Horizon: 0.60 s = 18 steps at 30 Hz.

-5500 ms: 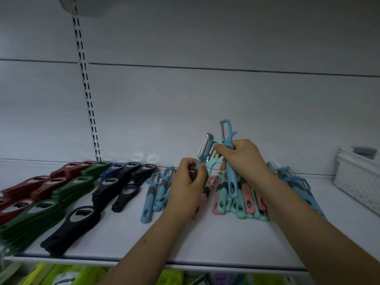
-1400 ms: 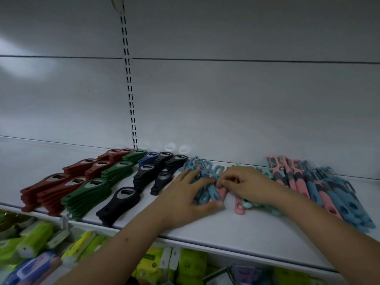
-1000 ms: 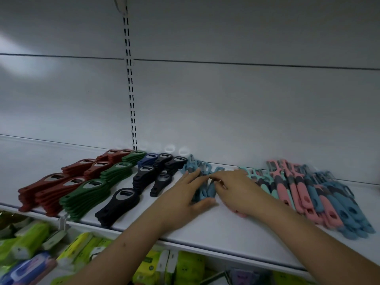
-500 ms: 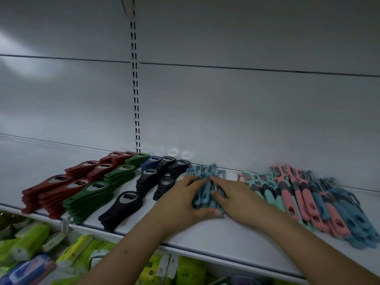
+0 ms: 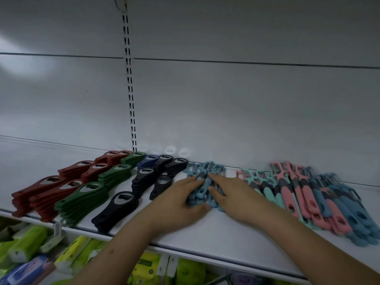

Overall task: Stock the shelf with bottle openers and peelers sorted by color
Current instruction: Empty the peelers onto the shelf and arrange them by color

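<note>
The blue peelers (image 5: 202, 182) are squeezed between both sets of fingers, left hand (image 5: 181, 199) and right hand (image 5: 232, 195) laid flat, fingers straight together, probably so the bunch gets squared up on the shelf (image 5: 205, 239).

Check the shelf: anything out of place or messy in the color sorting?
Yes. On the right, the pink peelers and blue peelers overlap in one mixed fan, not separate color groups. The red, green and black bottle openers sit in tidy stacks. Both hands press together the blue bundle.
</note>
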Each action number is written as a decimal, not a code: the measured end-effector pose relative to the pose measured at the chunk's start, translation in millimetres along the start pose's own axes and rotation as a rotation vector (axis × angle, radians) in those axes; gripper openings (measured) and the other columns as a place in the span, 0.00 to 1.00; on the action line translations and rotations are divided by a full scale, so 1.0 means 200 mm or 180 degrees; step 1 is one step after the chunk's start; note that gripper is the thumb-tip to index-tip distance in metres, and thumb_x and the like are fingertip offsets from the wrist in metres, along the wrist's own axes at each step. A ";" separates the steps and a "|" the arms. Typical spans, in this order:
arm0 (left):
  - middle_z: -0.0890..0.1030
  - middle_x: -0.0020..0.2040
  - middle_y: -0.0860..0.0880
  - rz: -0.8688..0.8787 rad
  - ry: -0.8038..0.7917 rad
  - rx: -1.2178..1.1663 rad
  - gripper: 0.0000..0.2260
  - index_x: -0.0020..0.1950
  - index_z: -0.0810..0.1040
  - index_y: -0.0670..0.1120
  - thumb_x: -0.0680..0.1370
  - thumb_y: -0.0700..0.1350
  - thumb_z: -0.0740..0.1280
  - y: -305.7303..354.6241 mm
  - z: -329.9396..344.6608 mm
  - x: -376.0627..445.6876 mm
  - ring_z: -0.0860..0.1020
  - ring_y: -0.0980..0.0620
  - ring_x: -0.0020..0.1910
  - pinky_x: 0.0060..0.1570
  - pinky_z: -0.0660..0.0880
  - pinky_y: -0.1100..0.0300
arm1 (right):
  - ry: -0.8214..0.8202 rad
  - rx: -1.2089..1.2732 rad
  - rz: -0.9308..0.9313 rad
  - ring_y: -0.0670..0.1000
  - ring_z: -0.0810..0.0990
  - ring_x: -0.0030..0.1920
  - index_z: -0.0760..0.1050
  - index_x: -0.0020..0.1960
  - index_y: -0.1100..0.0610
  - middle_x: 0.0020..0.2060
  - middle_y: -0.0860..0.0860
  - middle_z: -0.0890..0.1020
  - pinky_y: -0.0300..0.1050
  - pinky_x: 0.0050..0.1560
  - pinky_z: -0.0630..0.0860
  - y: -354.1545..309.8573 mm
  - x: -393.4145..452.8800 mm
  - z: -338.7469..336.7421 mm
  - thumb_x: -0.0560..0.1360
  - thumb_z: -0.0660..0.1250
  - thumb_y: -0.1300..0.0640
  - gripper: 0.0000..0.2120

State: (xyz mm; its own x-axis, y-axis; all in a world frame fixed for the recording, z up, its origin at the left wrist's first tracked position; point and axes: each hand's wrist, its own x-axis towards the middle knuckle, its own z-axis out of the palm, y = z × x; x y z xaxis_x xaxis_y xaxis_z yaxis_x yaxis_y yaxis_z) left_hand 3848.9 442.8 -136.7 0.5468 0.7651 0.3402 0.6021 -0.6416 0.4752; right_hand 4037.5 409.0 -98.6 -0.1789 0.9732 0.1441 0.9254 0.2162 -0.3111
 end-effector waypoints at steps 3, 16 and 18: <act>0.67 0.73 0.58 -0.0006 0.0228 0.0163 0.29 0.74 0.70 0.52 0.75 0.58 0.71 0.01 -0.01 0.00 0.65 0.63 0.71 0.61 0.49 0.84 | 0.0081 0.0191 0.0125 0.46 0.79 0.38 0.70 0.70 0.47 0.49 0.51 0.83 0.43 0.41 0.79 0.02 0.02 -0.02 0.82 0.58 0.49 0.17; 0.65 0.66 0.69 0.0403 0.0358 0.0460 0.20 0.70 0.73 0.60 0.78 0.57 0.66 0.09 -0.05 -0.05 0.62 0.71 0.66 0.64 0.56 0.78 | 0.0100 0.1089 0.0476 0.54 0.85 0.33 0.73 0.66 0.52 0.40 0.59 0.85 0.47 0.32 0.81 0.08 -0.08 -0.17 0.82 0.56 0.56 0.15; 0.69 0.66 0.65 0.0527 0.0484 0.0431 0.17 0.68 0.75 0.58 0.79 0.55 0.65 0.14 -0.04 -0.03 0.65 0.69 0.65 0.61 0.54 0.82 | 0.0636 0.0395 0.0265 0.55 0.82 0.57 0.74 0.69 0.56 0.58 0.57 0.83 0.45 0.60 0.74 0.18 -0.12 -0.26 0.81 0.60 0.58 0.17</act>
State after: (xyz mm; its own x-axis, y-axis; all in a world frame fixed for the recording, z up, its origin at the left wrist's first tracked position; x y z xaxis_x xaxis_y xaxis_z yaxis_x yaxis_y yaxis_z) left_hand 3858.1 421.5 -119.6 0.5567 0.6419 0.5273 0.5896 -0.7525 0.2934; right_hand 4092.0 389.7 -65.1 -0.0230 0.9561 0.2922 0.8840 0.1559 -0.4407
